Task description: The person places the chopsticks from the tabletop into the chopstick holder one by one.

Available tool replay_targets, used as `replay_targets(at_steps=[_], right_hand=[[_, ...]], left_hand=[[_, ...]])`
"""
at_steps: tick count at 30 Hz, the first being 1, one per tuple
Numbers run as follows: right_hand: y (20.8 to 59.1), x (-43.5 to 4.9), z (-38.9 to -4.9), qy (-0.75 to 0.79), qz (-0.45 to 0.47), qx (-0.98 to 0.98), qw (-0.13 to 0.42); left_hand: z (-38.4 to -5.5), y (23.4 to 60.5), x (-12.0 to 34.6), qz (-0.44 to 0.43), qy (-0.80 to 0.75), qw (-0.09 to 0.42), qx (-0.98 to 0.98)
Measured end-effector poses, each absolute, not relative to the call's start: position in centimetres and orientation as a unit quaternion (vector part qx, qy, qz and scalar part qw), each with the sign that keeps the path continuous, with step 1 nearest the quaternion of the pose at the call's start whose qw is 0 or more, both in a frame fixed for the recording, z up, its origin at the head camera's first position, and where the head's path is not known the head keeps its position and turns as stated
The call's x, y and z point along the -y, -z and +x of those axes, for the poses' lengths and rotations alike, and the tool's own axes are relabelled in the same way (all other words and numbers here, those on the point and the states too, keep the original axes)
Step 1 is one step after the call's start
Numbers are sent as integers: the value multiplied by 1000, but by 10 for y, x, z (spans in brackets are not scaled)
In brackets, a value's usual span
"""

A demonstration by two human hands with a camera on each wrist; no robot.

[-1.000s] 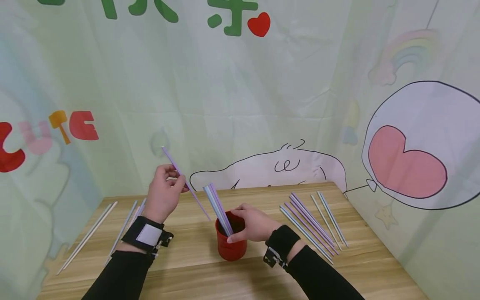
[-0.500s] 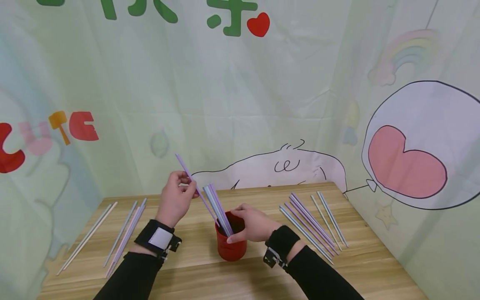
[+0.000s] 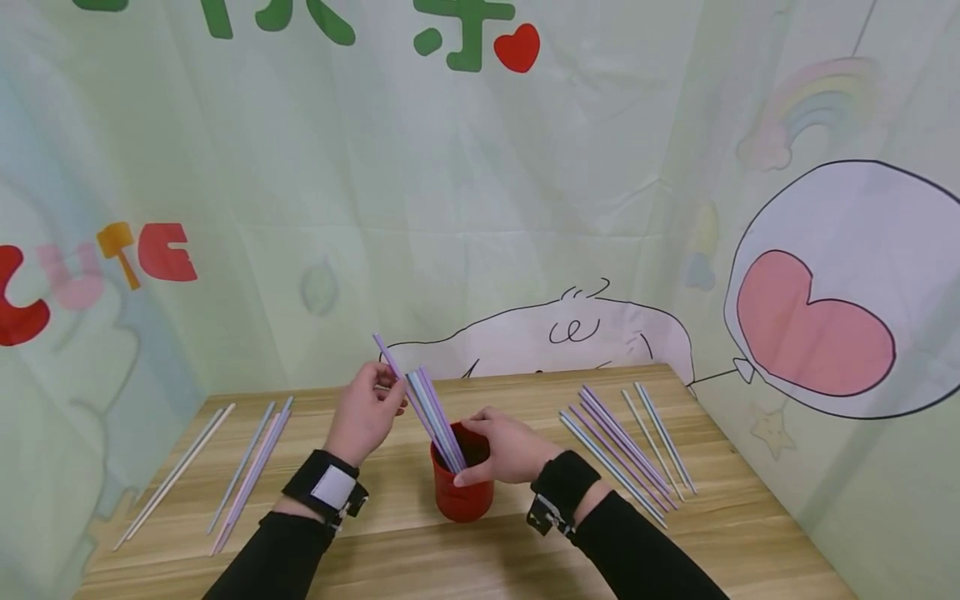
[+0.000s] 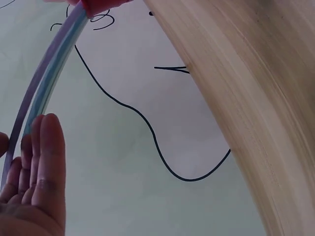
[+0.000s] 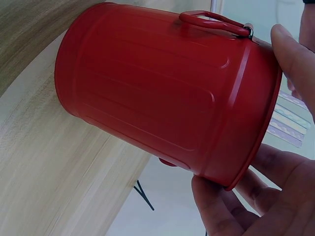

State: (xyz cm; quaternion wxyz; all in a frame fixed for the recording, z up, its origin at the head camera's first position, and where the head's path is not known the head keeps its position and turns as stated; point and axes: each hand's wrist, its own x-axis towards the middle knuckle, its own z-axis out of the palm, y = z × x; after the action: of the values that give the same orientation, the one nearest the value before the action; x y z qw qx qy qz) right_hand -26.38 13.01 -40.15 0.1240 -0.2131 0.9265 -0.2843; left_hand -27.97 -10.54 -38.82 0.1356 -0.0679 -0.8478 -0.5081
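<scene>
My left hand (image 3: pixel 366 414) pinches a thin purple straw (image 3: pixel 386 353) near its upper part. The straw slants down to the mouth of a small red metal bucket (image 3: pixel 463 502), beside a bundle of blue and purple straws (image 3: pixel 433 410) leaning left in it. In the left wrist view, the thumb is mostly out of frame and the fingers (image 4: pixel 50 157) lie along the straws. My right hand (image 3: pixel 516 447) holds the upright bucket by its rim, thumb and fingers on opposite sides. A side handle (image 5: pixel 211 23) shows in the right wrist view. The straws' lower ends are hidden inside.
On the wooden table (image 3: pixel 525 550), white and grey straws (image 3: pixel 176 475) lie at far left, with blue and purple ones (image 3: pixel 255 471) nearer. Several purple and blue straws (image 3: pixel 622 446) lie at right. A printed cloth backdrop (image 3: pixel 480 208) hangs behind the table.
My left hand has moved right and down, bringing the purple straw from left of the bucket into its mouth, against the bundle. The right hand and bucket have stayed put.
</scene>
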Motion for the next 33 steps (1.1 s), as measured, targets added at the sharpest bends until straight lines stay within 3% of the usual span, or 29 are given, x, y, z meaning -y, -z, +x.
replay_targets(at_steps=[15,33], right_hand=[[401,-130,-263,283,-219,-926,122],[401,-131,-263,283,-229,-924,120]], left_hand=[[-278,411,103,-80,441,92,889],[-275,427,118,-74,392,95,912]])
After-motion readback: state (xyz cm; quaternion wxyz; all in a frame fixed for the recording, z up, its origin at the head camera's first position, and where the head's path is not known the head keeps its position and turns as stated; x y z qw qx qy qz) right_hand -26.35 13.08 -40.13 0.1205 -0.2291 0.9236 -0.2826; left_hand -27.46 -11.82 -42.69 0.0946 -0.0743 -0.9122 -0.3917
